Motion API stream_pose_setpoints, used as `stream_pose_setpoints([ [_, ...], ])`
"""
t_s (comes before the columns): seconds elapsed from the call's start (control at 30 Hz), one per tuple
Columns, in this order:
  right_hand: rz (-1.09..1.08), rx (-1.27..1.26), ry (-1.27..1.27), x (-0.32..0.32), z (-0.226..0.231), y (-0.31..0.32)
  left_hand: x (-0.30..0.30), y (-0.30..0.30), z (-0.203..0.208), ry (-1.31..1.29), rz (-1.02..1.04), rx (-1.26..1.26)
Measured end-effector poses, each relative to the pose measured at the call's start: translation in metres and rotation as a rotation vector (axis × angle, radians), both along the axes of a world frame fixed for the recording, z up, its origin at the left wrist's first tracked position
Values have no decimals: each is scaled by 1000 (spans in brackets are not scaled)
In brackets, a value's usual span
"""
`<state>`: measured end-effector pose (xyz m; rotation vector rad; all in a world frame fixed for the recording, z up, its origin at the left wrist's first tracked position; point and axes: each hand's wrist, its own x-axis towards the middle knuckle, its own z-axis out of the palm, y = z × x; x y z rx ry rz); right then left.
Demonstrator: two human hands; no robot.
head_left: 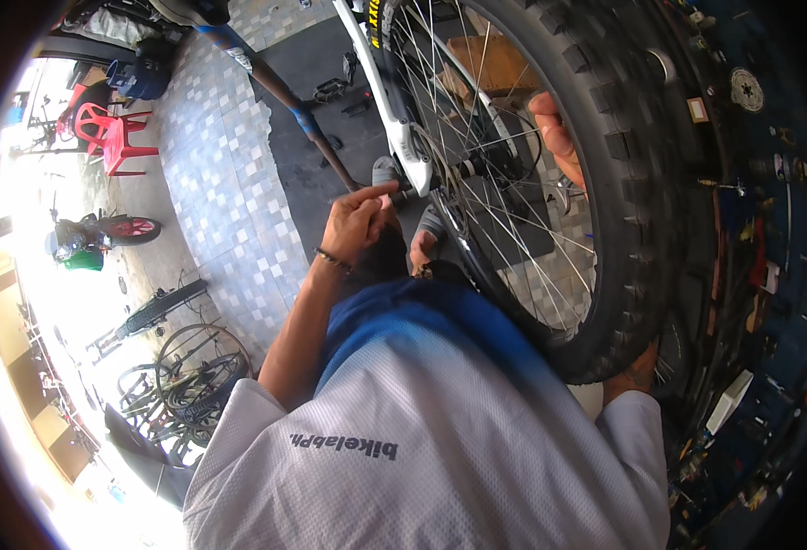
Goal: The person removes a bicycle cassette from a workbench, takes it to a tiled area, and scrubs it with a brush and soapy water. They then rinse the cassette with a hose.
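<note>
A bicycle wheel (628, 220) with a knobbly black tyre stands in front of me, its hub (470, 169) between two white frame arms. The tip of the near white arm (413, 165) ends beside my left hand (358, 225). That hand is closed, index finger stretched along a dark axle end (407, 195) which sticks out from the arm tip. Through the spokes (532, 238) I see the curled fingers of my right hand (559, 137). The tyre hides the rest of that hand and most of its forearm. What it grips is not visible.
Tools hang on a dark wall panel (779, 229) at the right. A blue-brown tube (275, 87) slants down at the left of the wheel. Farther left are a red plastic chair (117, 137), a motorcycle (101, 234) and loose bicycle wheels (193, 376). A cardboard box (491, 69) lies beyond the spokes.
</note>
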<state>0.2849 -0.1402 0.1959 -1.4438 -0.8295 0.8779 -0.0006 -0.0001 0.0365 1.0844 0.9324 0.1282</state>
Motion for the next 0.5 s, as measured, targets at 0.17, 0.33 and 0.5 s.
stream_pose_setpoints([
  [0.17,-8,-20,-12,-2,7,-3,-9,0,-2,-193,-243,-42],
  [0.33,26,14,43,-8,-9,6,-23,-8,-8,208,-279,702],
  [0.5,-8,0,19,-2,-3,-8,-98,-9,-22,47,61,85],
])
